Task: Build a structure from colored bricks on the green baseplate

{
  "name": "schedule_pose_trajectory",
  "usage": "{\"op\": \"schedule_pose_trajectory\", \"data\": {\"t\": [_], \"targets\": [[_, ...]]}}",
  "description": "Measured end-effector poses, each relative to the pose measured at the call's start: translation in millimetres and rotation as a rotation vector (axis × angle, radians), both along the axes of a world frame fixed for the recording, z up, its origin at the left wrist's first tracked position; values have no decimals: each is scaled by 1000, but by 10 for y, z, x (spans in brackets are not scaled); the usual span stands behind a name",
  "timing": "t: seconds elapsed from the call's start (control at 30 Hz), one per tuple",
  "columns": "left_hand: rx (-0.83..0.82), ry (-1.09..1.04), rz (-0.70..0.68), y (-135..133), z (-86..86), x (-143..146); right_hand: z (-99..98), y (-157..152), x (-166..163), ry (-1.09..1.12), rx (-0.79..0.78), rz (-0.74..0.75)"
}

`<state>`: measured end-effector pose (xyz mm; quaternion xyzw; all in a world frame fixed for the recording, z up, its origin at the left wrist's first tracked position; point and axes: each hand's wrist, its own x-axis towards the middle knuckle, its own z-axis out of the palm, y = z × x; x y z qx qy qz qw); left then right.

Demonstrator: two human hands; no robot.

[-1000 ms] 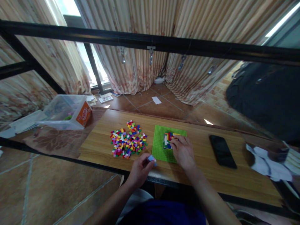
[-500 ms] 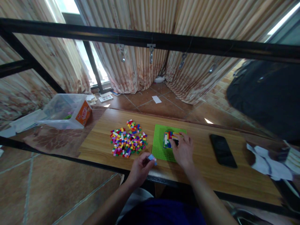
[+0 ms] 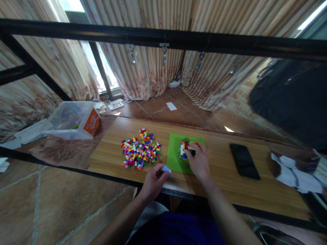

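Between the thumb and fingers of my left hand (image 3: 153, 180) is a small piece of light blue and pink toy building bricks (image 3: 166, 170), just in front of the green baseplate's near left corner. The green studded baseplate (image 3: 173, 160) lies flat on the bench. On it stands a low multicoloured brick structure (image 3: 182, 149), with white, red, yellow and blue parts showing. My right hand (image 3: 199, 160) reaches over the structure's right side, thumb and fingers bent onto it. The hand hides that side, so a single brick under the fingertips cannot be made out.
A spread of loose coloured bricks (image 3: 140, 153) lies left of the baseplate. A black phone (image 3: 244, 161) and crumpled white paper (image 3: 293, 175) are to the right. A clear plastic bin (image 3: 68, 117) stands at the left. A black metal bar (image 3: 153, 35) crosses beyond the bench (image 3: 219, 183).
The view has shifted slightly. My right hand stays at the brick structure with its fingers barely moved. The light blue and pink piece in my left hand is tilted a little differently.
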<state>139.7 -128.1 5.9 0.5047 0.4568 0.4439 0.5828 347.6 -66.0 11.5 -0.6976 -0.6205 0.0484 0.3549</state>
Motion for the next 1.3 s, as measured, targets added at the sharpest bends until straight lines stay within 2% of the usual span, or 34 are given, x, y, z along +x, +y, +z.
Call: {"op": "schedule_pose_trajectory", "data": {"t": [0.13,0.27,0.37,0.47,0.57,0.8,1.3], "targets": [[30,22,14,5,21,-13,39,14,11,24,13,-31],[52,30,13,9,-6,-34,171,-88,-25,55,82,-28],[65,27,0,14,-48,-42,261,-284,-141,106,102,119],[81,23,-2,16,-71,-42,258,-518,-327,145,19,291],[109,45,-6,15,-54,-43,197,-686,-506,195,-71,350],[124,116,3,12,8,-53,184,-742,-650,254,-178,358],[81,99,23,-3,39,-35,157,-821,-678,226,-76,295]]}}
